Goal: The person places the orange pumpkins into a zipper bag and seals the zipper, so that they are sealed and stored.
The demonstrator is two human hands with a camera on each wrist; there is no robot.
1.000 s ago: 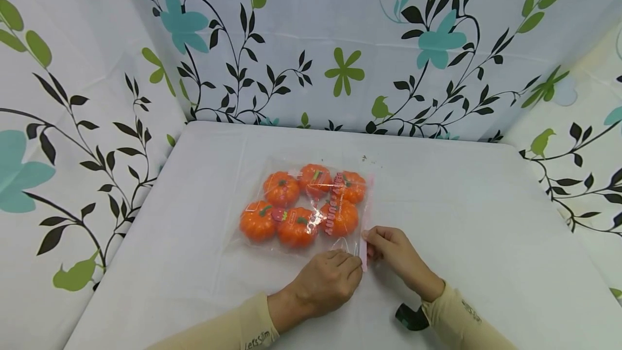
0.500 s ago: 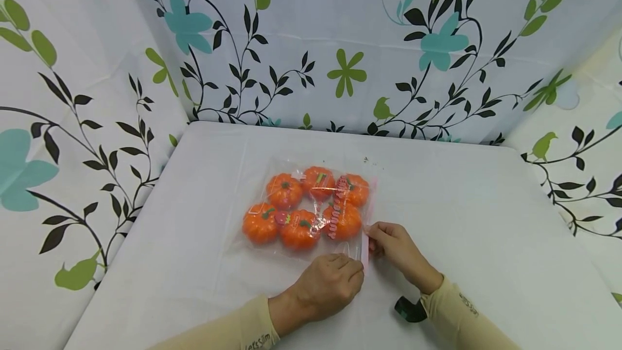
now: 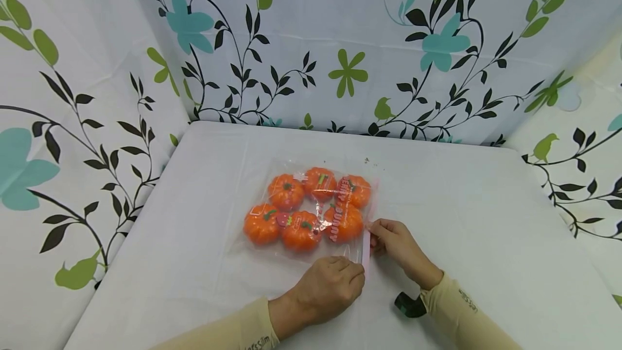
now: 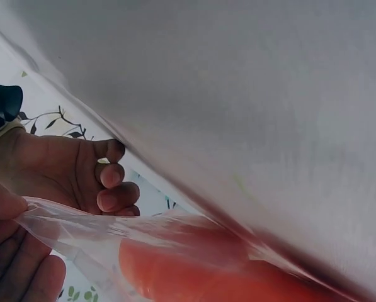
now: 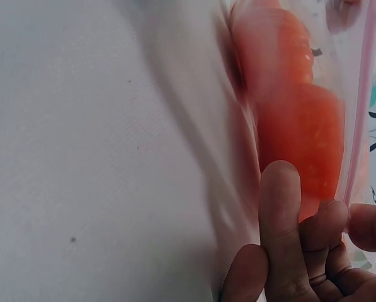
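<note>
A clear zip bag [image 3: 286, 258] with red lettering lies on the white table, holding several orange toy pumpkins [image 3: 261, 224] with green stems. Its pink zip strip [image 3: 366, 250] runs along the right side. My left hand [image 3: 322, 291] pinches the near end of that side; in the left wrist view, its thumb presses the bag's corner [image 4: 49, 220] against the fingers. Slightly farther along the strip, my right hand [image 3: 400, 250] pinches the pink edge between thumb and index finger. The right wrist view shows these fingertips [image 5: 329, 217] at the zip strip [image 5: 363, 82].
A dark green-black object [image 3: 410, 305] sits by the right sleeve [image 3: 459, 312]. Small dark specks [image 3: 367, 160] dot the white tabletop [image 3: 437, 188] behind the bag. Leaf-patterned curtains [image 3: 291, 42] stand behind and on both sides.
My right hand has shifted slightly up the strip, away from my left hand, which has come a little nearer. Both keep their pinch, and the head view has shifted slightly.
</note>
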